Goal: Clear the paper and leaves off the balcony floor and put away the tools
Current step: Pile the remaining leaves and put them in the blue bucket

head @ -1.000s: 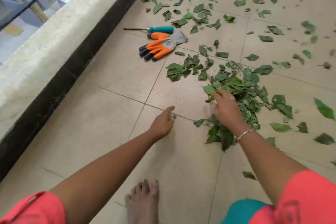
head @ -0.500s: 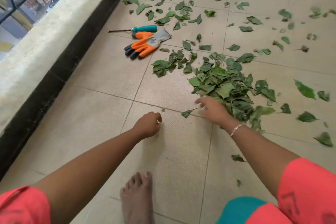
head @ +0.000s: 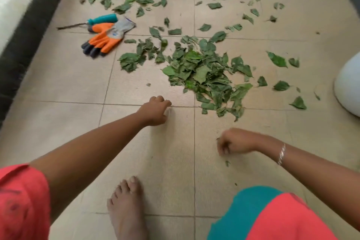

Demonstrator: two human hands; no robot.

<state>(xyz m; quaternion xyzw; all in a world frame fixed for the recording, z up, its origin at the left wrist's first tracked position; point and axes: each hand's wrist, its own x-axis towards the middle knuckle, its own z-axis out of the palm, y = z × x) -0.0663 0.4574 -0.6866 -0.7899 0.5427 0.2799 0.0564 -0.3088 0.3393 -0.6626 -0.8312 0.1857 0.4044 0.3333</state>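
Note:
A heap of green leaves (head: 202,76) lies on the tiled balcony floor (head: 64,76), with several loose leaves (head: 214,6) scattered beyond it. My left hand (head: 155,110) rests on the floor just left of the heap, fingers curled under, holding nothing. My right hand (head: 235,141) hovers low over bare tile nearer to me, fingers curled downward; I see nothing in it. A small leaf scrap (head: 227,162) lies just below it. An orange and grey pair of gloves (head: 105,40) and a teal-handled tool (head: 103,18) lie at the far left. No paper is in view.
A pale parapet with a black base (head: 29,31) runs along the left side. A white rounded object (head: 348,87) stands at the right edge. My bare foot (head: 126,206) is planted on the tiles near the bottom.
My right hand has left the leaf heap and drawn back toward me with its fingers curled. The leaves sit gathered tighter. My left hand closed and stayed on the floor.

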